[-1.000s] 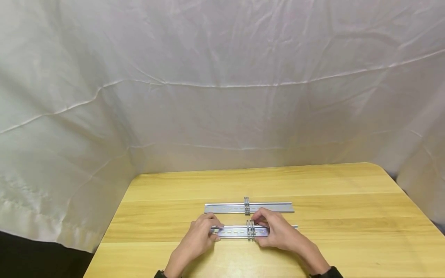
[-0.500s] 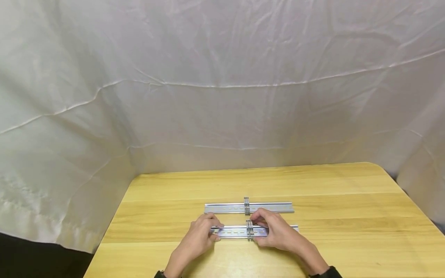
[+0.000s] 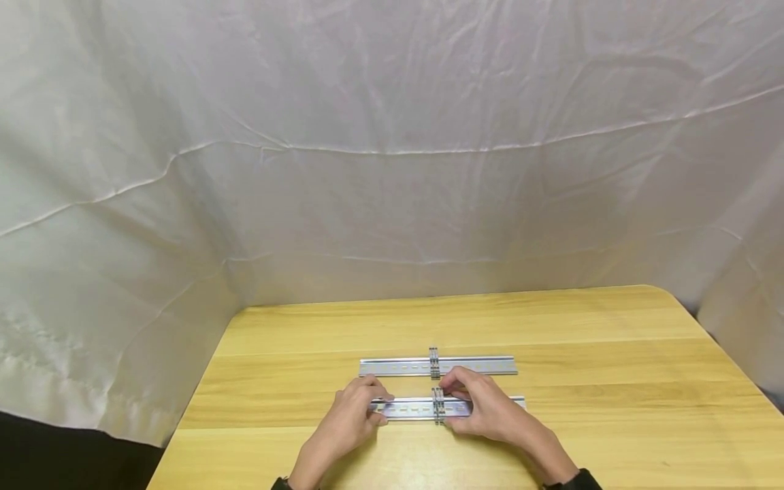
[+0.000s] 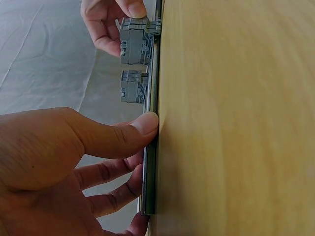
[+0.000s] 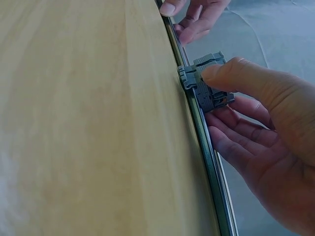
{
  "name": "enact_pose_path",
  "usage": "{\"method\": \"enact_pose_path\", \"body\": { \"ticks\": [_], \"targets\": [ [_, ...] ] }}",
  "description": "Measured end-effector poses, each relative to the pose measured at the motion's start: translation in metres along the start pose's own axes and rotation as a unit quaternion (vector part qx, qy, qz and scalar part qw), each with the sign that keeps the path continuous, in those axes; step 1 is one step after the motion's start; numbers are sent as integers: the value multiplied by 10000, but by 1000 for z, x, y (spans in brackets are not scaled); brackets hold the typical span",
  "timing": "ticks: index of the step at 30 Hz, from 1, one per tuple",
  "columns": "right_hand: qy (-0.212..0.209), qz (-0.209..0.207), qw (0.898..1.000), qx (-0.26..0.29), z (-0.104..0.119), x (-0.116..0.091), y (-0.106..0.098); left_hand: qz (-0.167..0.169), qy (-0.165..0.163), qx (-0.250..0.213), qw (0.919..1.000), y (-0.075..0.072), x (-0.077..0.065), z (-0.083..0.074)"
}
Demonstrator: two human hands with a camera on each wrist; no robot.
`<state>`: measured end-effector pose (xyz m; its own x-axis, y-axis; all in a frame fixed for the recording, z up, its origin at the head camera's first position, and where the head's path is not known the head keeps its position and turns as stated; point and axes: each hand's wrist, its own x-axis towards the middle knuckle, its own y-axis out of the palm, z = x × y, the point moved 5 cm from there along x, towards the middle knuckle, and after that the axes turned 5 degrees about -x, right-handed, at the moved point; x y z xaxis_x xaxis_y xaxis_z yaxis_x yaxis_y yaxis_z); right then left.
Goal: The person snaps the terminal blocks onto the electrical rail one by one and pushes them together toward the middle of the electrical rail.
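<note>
Two slotted metal DIN rails lie parallel in the head view. My left hand [image 3: 349, 414] grips the left end of the near DIN rail [image 3: 413, 409], thumb on its front edge and fingers behind. Grey terminal blocks [image 3: 438, 406] sit side by side across that rail, right of its middle. My right hand [image 3: 484, 405] pinches them from the right. In the right wrist view the thumb presses the front of the terminal blocks [image 5: 216, 98], with fingers behind. The left wrist view shows the left thumb on the edge of the rail [image 4: 151, 182].
Behind the near rail lies the far DIN rail [image 3: 398, 367], with its own grey terminal blocks [image 3: 434, 363] close behind the right fingers. Both rest on a wooden table [image 3: 294, 333]. A pale cloth [image 3: 392, 204] hangs around the back and sides.
The right hand has slid left a little, bringing the right-hand terminal block against its neighbour. The gap between them has closed. My left hand and both rails have stayed put.
</note>
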<state>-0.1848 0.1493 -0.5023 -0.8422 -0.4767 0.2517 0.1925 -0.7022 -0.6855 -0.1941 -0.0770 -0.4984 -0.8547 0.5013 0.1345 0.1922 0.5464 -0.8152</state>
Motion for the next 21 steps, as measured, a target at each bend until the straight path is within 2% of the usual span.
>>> {"method": "enact_pose_path", "body": {
  "ticks": [7,11,14,16,18,21],
  "targets": [
    [47,108,9999,111,0,-1,-1,-21,50,17,10000,1,0,0],
    [47,180,9996,231,1,-3,-10,-29,106,50,9999,1,0,-1],
    [81,189,9997,-155,-1,-6,-25,-19,132,52,9999,0,2,-2],
    [149,233,9978,-606,-4,-10,-35,-12,145,51,9999,0,2,-3],
    [272,349,9942,-978,-7,-15,-45,-7,167,59,9998,0,2,-3],
    [426,589,9896,-1242,-13,-22,-55,14,173,38,9998,0,3,-2]
  ]
}}
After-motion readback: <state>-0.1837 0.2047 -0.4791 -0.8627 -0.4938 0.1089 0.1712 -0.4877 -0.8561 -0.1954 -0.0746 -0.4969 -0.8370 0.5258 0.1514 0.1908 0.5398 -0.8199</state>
